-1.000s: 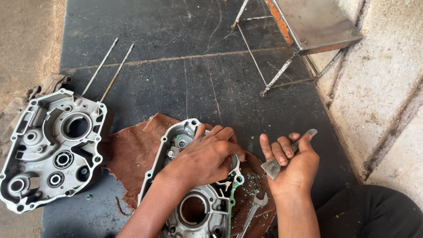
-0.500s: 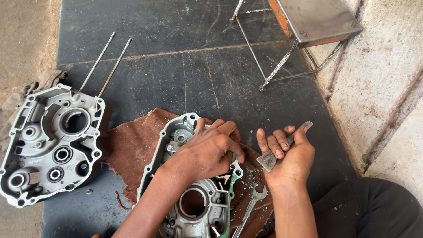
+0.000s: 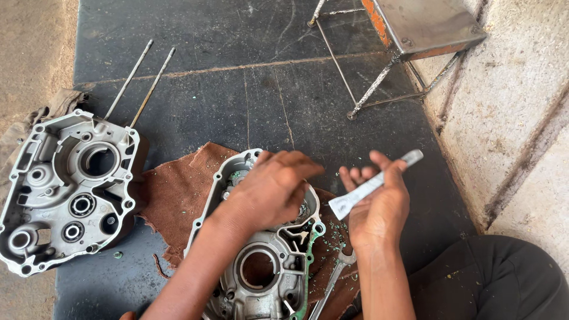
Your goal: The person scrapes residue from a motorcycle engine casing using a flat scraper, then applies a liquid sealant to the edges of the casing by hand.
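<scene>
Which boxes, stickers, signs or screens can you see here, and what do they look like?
None in view: only bare metal engine cases, tools, a brown cloth and a metal stool on the dark floor.

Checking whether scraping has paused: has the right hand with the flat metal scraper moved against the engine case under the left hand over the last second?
Yes, slightly. The right hand with the scraper has drawn closer to the engine case, tilting inward.
</scene>
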